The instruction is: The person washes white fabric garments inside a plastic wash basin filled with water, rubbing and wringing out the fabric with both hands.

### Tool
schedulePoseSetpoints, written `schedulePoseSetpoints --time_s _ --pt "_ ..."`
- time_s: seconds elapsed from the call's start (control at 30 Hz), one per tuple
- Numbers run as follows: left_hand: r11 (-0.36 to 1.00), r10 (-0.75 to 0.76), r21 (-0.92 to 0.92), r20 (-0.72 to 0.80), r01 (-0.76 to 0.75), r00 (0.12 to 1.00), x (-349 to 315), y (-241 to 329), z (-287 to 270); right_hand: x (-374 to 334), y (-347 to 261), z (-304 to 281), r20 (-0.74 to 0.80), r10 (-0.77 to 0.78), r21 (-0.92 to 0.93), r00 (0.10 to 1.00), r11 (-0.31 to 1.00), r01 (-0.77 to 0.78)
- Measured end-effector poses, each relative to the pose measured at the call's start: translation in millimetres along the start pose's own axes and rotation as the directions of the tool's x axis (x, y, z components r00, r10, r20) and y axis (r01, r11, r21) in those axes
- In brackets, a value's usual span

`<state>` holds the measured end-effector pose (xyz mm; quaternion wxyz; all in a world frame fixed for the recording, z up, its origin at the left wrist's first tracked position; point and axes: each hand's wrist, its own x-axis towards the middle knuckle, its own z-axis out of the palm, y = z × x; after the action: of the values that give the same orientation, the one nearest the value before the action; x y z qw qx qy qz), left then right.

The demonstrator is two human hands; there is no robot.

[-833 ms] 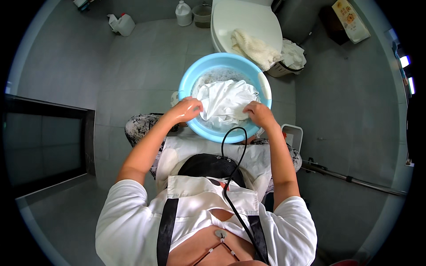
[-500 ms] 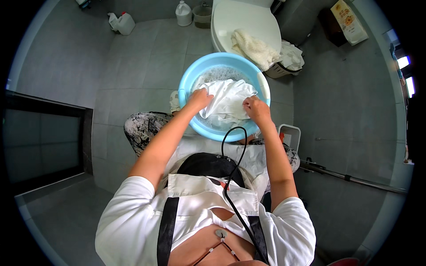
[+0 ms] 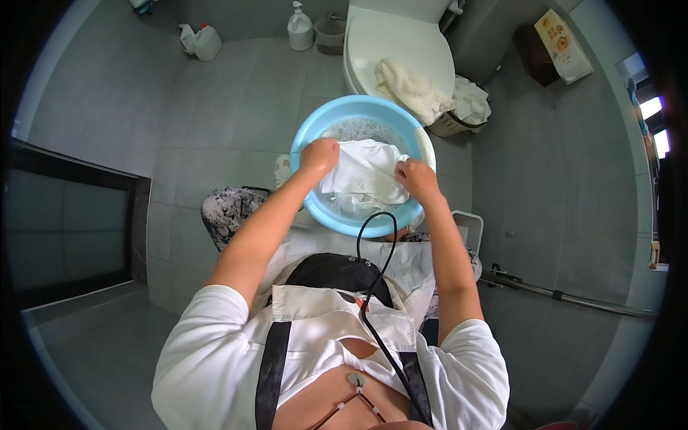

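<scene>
A light blue basin (image 3: 307, 133) with foamy suds (image 3: 362, 129) inside stands in front of me. In it lies a wet white cloth (image 3: 364, 172), perhaps a garment, partly spread over the sudsy water. My left hand (image 3: 319, 155) is closed on the cloth's left edge, with the fingers curled in. Across from it, my right hand (image 3: 417, 177) grips the right edge, close to the basin's rim. The fabric stretches between both hands. Its lower part sinks into the suds. A pale bar or board (image 3: 425, 147) lies along the basin's right rim.
Beyond the basin stands a white toilet (image 3: 398, 43) with a cream towel (image 3: 412, 89) on its lid. Beside it is a basket of white laundry (image 3: 469, 104). A pump bottle (image 3: 300, 29), a small bucket (image 3: 330, 34) and a white jug (image 3: 202, 41) stand along the back wall.
My left hand has shifted slightly left and turned, and the cloth between the hands lies flatter and more spread out. The whole view has moved a little, so the surroundings sit lower.
</scene>
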<state>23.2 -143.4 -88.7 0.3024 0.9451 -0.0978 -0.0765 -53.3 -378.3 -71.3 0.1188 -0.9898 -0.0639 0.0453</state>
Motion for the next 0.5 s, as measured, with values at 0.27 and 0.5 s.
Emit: schedulePoseSetpoints --time_s 0.27,0.5 --pt "0.877 0.206 0.346 0.358 -0.334 0.911 -47 -7 -49 -25 -2 -35 0.508 -0.14 0.313 0.85 0.949 -0.031" --pt "0.89 0.293 0.279 0.255 -0.361 0.921 -30 6 -35 11 4 -7 -0.133 0.051 0.241 0.99 0.97 -0.018"
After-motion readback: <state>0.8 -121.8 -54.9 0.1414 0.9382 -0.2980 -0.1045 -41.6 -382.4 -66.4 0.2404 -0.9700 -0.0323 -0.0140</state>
